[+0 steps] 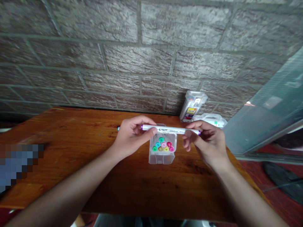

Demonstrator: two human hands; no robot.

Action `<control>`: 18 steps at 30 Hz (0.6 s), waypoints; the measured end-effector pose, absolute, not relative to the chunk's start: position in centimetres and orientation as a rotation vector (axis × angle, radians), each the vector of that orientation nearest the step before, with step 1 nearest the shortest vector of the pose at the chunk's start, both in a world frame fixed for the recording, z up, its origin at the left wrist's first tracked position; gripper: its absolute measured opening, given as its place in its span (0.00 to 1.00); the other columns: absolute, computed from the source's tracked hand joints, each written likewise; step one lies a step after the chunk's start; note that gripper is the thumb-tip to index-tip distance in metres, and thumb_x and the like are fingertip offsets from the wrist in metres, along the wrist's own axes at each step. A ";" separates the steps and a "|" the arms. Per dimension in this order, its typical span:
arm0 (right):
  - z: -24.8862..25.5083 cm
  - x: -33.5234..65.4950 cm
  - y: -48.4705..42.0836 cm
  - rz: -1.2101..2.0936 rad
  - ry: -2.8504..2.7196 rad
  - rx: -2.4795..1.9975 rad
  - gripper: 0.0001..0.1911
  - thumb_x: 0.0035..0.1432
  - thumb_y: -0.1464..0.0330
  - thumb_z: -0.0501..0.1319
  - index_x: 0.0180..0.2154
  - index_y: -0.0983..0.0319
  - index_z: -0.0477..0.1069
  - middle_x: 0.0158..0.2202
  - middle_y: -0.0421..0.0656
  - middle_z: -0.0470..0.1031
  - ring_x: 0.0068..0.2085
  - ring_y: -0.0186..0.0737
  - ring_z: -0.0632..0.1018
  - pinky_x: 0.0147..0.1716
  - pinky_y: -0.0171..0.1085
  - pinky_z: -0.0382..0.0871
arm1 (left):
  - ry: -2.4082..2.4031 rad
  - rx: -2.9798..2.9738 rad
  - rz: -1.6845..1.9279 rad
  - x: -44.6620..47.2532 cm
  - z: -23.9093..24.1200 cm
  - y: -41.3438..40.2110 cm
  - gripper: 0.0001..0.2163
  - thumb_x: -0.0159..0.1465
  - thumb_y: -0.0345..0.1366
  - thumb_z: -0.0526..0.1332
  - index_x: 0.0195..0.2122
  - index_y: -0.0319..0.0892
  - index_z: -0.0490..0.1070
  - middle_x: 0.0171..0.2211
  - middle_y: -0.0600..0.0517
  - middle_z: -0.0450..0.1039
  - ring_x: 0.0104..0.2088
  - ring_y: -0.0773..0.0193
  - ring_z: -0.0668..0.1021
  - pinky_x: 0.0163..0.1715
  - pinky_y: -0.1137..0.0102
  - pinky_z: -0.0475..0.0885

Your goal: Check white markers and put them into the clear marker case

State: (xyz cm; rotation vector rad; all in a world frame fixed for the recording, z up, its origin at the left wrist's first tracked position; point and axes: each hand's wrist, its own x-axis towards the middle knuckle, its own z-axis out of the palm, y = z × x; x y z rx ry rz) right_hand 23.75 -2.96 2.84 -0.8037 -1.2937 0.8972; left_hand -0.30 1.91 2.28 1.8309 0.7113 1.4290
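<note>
A white marker (170,129) with purple ends lies level between my two hands, just above a clear plastic marker case (162,156). My left hand (132,136) pinches the marker's left end with thumb and fingers. My right hand (208,142) pinches the right end. The case stands on the wooden table (78,142) and holds several markers upright, their coloured caps (163,145) showing green, teal, pink, yellow and brown. A small blue thing peeks out behind my left hand; I cannot make out what it is.
A second clear marker case (192,106) leans against the brick wall (142,53) at the back right. A clear lid (209,120) lies beside it. A glass panel (272,107) stands at the right, past the table's edge.
</note>
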 end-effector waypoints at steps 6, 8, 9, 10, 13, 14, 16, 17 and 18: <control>2.9 23.8 -2.9 0.890 -1.292 -0.805 0.14 0.53 0.61 0.80 0.34 0.61 0.80 0.24 0.42 0.83 0.18 0.36 0.80 0.14 0.31 0.76 | 0.706 1.839 1.432 -0.3 2.3 1.9 0.05 0.61 0.35 0.74 0.35 0.40 0.83 0.31 0.49 0.84 0.29 0.64 0.82 0.28 0.74 0.77; 2.9 23.7 -2.9 0.873 -1.294 -0.819 0.13 0.53 0.63 0.80 0.34 0.61 0.80 0.23 0.41 0.82 0.17 0.36 0.79 0.14 0.32 0.76 | 0.711 1.845 1.427 -0.3 2.2 1.9 0.05 0.62 0.36 0.74 0.35 0.40 0.83 0.31 0.49 0.85 0.29 0.64 0.83 0.28 0.73 0.78; 2.9 23.7 -2.9 0.865 -1.295 -0.822 0.12 0.53 0.64 0.80 0.34 0.61 0.80 0.23 0.40 0.82 0.17 0.35 0.79 0.14 0.31 0.76 | 0.708 1.847 1.425 -0.3 2.2 2.0 0.06 0.62 0.37 0.74 0.35 0.40 0.82 0.32 0.48 0.85 0.29 0.64 0.83 0.28 0.73 0.78; 2.8 23.7 -2.9 0.861 -1.294 -0.824 0.12 0.53 0.66 0.80 0.34 0.61 0.80 0.22 0.40 0.81 0.17 0.35 0.78 0.14 0.31 0.75 | 0.703 1.846 1.425 -0.3 2.2 2.0 0.06 0.62 0.37 0.74 0.35 0.40 0.82 0.32 0.48 0.85 0.29 0.64 0.83 0.28 0.73 0.78; 2.8 23.7 -2.9 0.892 -1.278 -0.806 0.10 0.53 0.67 0.79 0.34 0.61 0.81 0.23 0.40 0.82 0.17 0.35 0.79 0.14 0.31 0.76 | 0.683 1.842 1.427 -0.3 2.2 2.0 0.06 0.61 0.37 0.74 0.35 0.40 0.82 0.31 0.48 0.85 0.30 0.64 0.83 0.28 0.74 0.78; 2.8 23.8 -2.9 0.913 -1.267 -0.794 0.10 0.54 0.67 0.79 0.35 0.61 0.81 0.24 0.40 0.82 0.17 0.35 0.79 0.14 0.31 0.76 | 0.680 1.837 1.424 -0.3 2.2 1.9 0.06 0.61 0.36 0.74 0.35 0.40 0.82 0.31 0.49 0.85 0.29 0.64 0.83 0.28 0.74 0.77; 2.8 23.8 -3.0 0.955 -1.244 -0.779 0.09 0.55 0.66 0.78 0.35 0.61 0.82 0.25 0.41 0.84 0.18 0.35 0.80 0.15 0.31 0.76 | 0.677 1.814 1.412 -0.3 2.4 1.9 0.05 0.62 0.36 0.75 0.35 0.40 0.83 0.30 0.49 0.84 0.27 0.66 0.81 0.26 0.74 0.75; 2.8 23.9 -3.0 0.972 -1.234 -0.775 0.09 0.55 0.66 0.78 0.36 0.61 0.83 0.26 0.42 0.85 0.18 0.36 0.80 0.15 0.31 0.77 | 0.675 1.794 1.406 -0.3 2.5 1.8 0.05 0.62 0.35 0.74 0.35 0.41 0.83 0.28 0.50 0.83 0.25 0.67 0.80 0.24 0.75 0.74; 2.9 23.9 -3.0 0.987 -1.224 -0.774 0.09 0.55 0.65 0.78 0.36 0.61 0.83 0.26 0.42 0.85 0.18 0.36 0.81 0.15 0.31 0.77 | 0.674 1.769 1.398 -0.3 2.5 1.8 0.05 0.62 0.35 0.74 0.35 0.41 0.83 0.26 0.52 0.82 0.23 0.68 0.77 0.22 0.75 0.71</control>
